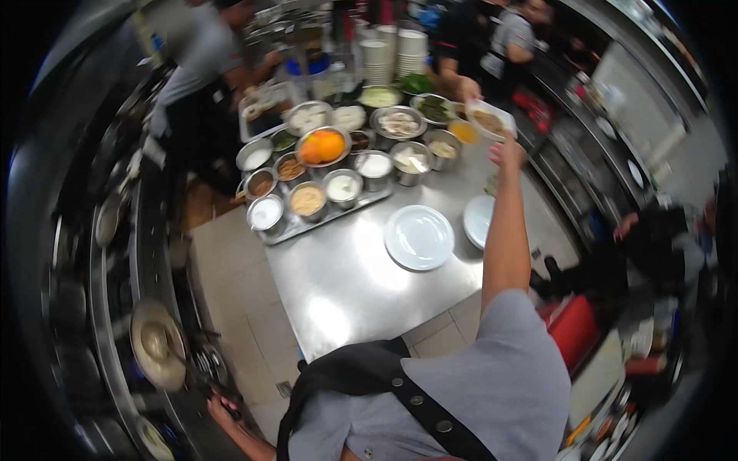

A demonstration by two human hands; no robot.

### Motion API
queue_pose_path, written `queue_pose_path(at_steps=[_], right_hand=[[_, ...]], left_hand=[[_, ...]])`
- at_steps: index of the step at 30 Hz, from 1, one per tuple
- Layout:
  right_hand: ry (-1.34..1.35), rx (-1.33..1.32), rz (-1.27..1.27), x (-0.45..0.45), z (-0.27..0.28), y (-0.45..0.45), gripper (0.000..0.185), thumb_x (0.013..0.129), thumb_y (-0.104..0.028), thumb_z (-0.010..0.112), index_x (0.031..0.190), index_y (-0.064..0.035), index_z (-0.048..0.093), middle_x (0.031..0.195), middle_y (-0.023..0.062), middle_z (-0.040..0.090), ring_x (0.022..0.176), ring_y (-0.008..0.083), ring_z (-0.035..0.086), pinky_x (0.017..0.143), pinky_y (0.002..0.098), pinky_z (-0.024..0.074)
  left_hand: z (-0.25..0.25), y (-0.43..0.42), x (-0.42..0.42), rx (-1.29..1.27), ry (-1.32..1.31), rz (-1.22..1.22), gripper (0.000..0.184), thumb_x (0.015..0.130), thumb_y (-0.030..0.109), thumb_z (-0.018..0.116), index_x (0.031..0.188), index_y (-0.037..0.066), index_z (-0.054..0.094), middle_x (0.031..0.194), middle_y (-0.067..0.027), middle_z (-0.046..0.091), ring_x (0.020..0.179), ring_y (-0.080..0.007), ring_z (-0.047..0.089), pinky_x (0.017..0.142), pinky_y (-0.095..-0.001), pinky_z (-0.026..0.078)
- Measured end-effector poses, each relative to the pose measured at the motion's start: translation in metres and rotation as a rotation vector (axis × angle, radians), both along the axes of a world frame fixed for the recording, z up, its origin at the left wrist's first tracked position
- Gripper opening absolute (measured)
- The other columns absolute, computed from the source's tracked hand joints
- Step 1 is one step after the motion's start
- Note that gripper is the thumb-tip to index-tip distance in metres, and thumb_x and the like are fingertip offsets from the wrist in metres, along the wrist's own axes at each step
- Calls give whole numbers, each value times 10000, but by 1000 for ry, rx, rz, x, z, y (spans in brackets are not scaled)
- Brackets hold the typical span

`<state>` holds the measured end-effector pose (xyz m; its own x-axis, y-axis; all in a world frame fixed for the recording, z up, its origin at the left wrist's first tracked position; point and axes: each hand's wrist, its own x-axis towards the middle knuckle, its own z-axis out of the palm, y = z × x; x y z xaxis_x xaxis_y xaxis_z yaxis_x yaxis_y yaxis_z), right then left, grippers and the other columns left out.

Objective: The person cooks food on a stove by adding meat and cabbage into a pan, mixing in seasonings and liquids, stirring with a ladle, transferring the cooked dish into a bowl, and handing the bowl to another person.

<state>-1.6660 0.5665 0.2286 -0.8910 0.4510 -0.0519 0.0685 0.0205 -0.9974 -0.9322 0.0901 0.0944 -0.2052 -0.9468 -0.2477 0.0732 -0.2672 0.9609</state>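
My right hand (508, 152) reaches out over the far right of the steel table (338, 269), its fingers closed on the near edge of a white dish (504, 117). Brownish food (489, 121) lies in that dish. A co-worker's hand (467, 89) is at the dish's far side. Down at the lower left, my left hand (224, 409) is wrapped round the dark handle of a frying pan (141, 332). The pan sits over the stove and something pale, perhaps a ladle, rests in it; blur hides the detail.
White plates (419, 237) lie on the table, with another plate (478, 221) beside them. Several metal bowls of ingredients, one holding oranges (322, 146), crowd a tray (338, 217). Stacked white bowls (413, 54) stand behind. Co-workers are at the far side and right.
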Motion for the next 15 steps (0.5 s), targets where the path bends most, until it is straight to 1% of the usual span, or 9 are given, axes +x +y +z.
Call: queue_pose_path(at_steps=[1, 2, 3, 6, 8, 11, 12, 14, 15], right_hand=[[155, -99, 32, 29, 11, -29, 427, 883, -361, 565, 1084, 15, 578, 857, 108, 648, 675, 161, 644, 505, 266, 518], [257, -197, 246, 60, 20, -80, 382, 906, -339, 541, 1103, -15, 580, 862, 88, 639, 685, 137, 628, 521, 246, 498], [256, -207, 484, 100, 37, -123, 371, 927, -324, 513, 1129, -18, 566, 857, 85, 634, 664, 122, 612, 533, 238, 478], [234, -174, 1237, 216, 23, -212, 400, 948, -335, 483, 1141, 8, 552, 809, 86, 625, 696, 131, 612, 564, 240, 474], [-3, -85, 1559, 304, 9, -255, 458, 942, -374, 491, 1161, 25, 538, 820, 105, 637, 698, 150, 619, 586, 260, 496], [-298, -141, 1945, 429, -14, -295, 512, 930, -408, 501, 1200, 27, 510, 916, 137, 644, 772, 192, 634, 663, 302, 517], [-425, -159, 2067, 438, -21, -339, 529, 927, -415, 503, 1220, 24, 495, 957, 146, 641, 810, 205, 637, 689, 313, 517], [-668, -265, 2214, 500, -23, -367, 542, 929, -428, 490, 1246, 11, 475, 1026, 157, 621, 886, 239, 632, 738, 337, 515], [-857, -429, 2297, 523, -25, -380, 586, 938, -444, 463, 1311, 3, 398, 1082, 185, 601, 957, 271, 620, 765, 342, 508]], left_hand=[[6, 3, 2, 6, 12, 12, 171, 863, 138, 501, 952, 16, 581, 555, 12, 428, 387, -87, 386, 342, -229, 337], [14, 15, -4, 47, -12, 47, 149, 866, 143, 513, 938, 25, 568, 557, 11, 435, 389, -88, 392, 346, -233, 340], [23, 19, -10, 80, -32, 76, 131, 868, 149, 524, 925, 35, 555, 560, 11, 442, 391, -88, 398, 350, -237, 344], [37, 34, -12, 127, -45, 122, 112, 876, 165, 559, 886, 63, 515, 567, 8, 462, 397, -90, 417, 363, -249, 356], [41, 37, -8, 58, -36, 52, 111, 849, 140, 586, 869, 63, 508, 574, -2, 491, 397, -100, 458, 363, -258, 392], [45, 45, 14, 81, 14, 94, 107, 821, 98, 592, 852, 44, 505, 572, -18, 509, 381, -113, 476, 357, -261, 405], [45, 24, 2, 98, -13, 141, 108, 820, 93, 592, 847, 38, 503, 569, -21, 511, 379, -116, 477, 356, -263, 403], [45, 18, 24, 77, -21, 166, 117, 822, 106, 590, 852, 31, 505, 563, -26, 510, 380, -123, 480, 356, -276, 406], [45, 19, 54, 77, -19, 237, 117, 822, 106, 590, 852, 31, 505, 563, -26, 510, 380, -123, 480, 356, -276, 406]])
